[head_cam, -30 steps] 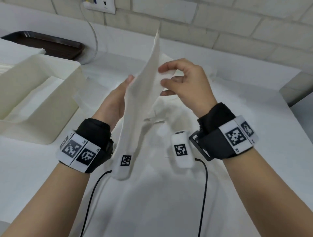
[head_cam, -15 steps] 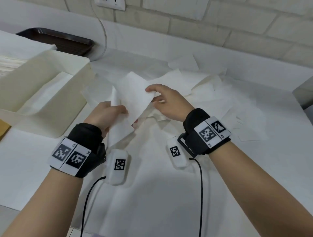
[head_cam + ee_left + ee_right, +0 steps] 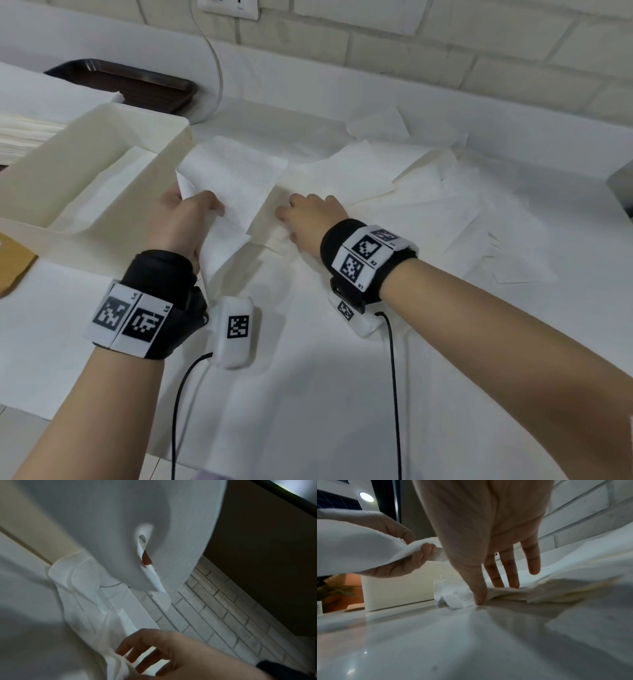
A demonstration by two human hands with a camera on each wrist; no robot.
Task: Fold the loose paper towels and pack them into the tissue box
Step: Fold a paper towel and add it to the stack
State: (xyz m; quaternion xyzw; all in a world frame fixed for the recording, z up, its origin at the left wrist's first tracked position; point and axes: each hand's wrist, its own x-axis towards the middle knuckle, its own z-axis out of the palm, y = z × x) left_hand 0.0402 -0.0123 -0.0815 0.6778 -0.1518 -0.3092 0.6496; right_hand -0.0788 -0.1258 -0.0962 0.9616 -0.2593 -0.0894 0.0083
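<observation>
A person's left hand (image 3: 185,219) pinches a white embossed paper towel sheet (image 3: 233,178), lifted just beside the open cream plastic tissue box (image 3: 164,137) on its outer side. The right hand (image 3: 311,216), fingers straight and spread, presses on the loose pile of white paper towels (image 3: 376,171) spreading beyond it.

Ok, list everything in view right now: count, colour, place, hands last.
held paper towel: one, white, lifted beside the box
loose paper towels: several, white, spread over the counter
tissue box: one, cream, open, at left
towel stack: one, white, behind the box
tray: one, dark brown, back left
wall socket: one, white, with white cable
left hand: grips the held paper towel
right hand: fingers straight, pressing the loose paper towels
</observation>
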